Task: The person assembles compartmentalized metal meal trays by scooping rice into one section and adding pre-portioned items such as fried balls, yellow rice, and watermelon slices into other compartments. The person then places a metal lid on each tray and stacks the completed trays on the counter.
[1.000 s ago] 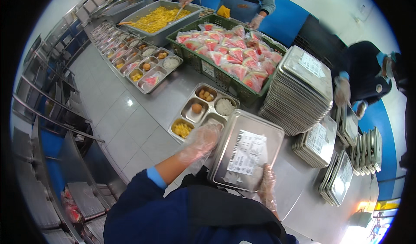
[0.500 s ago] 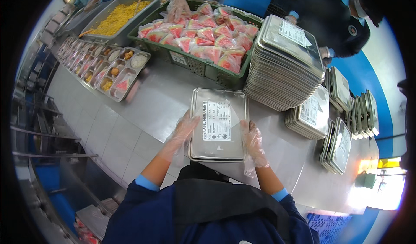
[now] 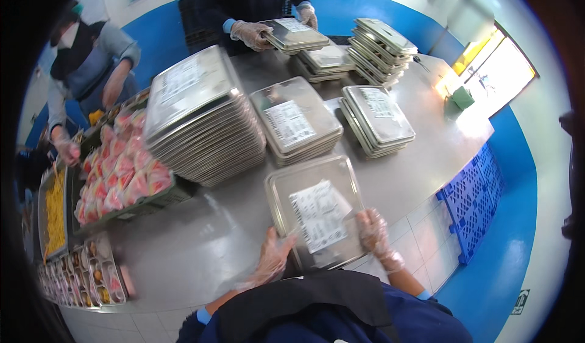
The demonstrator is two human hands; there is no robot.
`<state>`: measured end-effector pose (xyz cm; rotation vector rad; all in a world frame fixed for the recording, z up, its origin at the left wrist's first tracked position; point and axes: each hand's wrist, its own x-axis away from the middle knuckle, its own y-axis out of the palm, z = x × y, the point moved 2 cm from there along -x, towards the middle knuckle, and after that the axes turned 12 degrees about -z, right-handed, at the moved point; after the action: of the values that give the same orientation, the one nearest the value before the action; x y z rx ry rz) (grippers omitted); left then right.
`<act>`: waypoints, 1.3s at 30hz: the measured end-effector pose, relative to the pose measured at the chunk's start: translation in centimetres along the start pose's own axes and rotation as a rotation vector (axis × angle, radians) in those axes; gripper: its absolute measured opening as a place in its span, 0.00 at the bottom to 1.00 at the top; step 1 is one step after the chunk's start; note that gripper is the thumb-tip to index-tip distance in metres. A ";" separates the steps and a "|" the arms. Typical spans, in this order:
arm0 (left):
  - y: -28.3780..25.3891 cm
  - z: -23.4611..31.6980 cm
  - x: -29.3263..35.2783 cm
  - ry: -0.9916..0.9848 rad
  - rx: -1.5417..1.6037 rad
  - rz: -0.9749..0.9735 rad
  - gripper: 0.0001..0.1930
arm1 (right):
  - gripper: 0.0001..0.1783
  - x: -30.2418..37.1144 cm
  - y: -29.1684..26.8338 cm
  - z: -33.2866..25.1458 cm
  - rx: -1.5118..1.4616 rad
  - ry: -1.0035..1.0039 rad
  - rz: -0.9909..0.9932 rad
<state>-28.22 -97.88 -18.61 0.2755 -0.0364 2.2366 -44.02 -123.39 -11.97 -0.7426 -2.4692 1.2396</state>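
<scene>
A flat rectangular metal food tray with a lid [image 3: 335,181] is between my two hands, close to my body and near the table edge. A white printed label lies on the lid. My left hand [image 3: 271,257], in a clear plastic glove, grips the tray's left side with the thumb over the edge. On the opposite side my gloved right hand [image 3: 374,236] is closed around the edge. Just beyond the tray is a short stack of labelled lidded trays [image 3: 295,117]. A tall stack of flat metal trays or lids [image 3: 207,129] rises to its left.
Another short stack [image 3: 378,120] stands to the right. Across the table, a co-worker's gloved hands [image 3: 251,35] hold a lidded tray [image 3: 295,36] near more stacks [image 3: 384,50]. At left are a green crate [image 3: 161,200] of bagged watermelon, yellow food [image 3: 56,212] and filled compartment trays [image 3: 82,276].
My view has swung to the right, and I have brought the tray along toward the stacks. It is now tilted, with both hands still on its sides. The co-worker now holds a tray.
</scene>
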 end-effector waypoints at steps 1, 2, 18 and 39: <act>-0.1 0.8 -0.9 -0.009 0.010 -0.030 0.28 | 0.22 0.0 -0.8 0.0 -0.018 0.010 0.045; -0.1 2.1 -1.6 -0.029 -0.079 -0.070 0.28 | 0.23 -0.7 -2.0 -0.3 -0.042 0.065 0.047; 0.0 4.7 -29.5 0.115 -0.499 -0.006 0.32 | 0.19 -23.7 -2.4 11.3 0.002 -0.264 0.132; -46.5 14.1 16.1 0.945 -1.140 0.563 0.14 | 0.27 -16.3 18.9 -42.7 -0.979 -0.418 -0.715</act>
<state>0.54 -57.95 -4.70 -1.5238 -0.9104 2.2490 -4.88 -94.83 -2.15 0.3154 -3.1807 -0.1381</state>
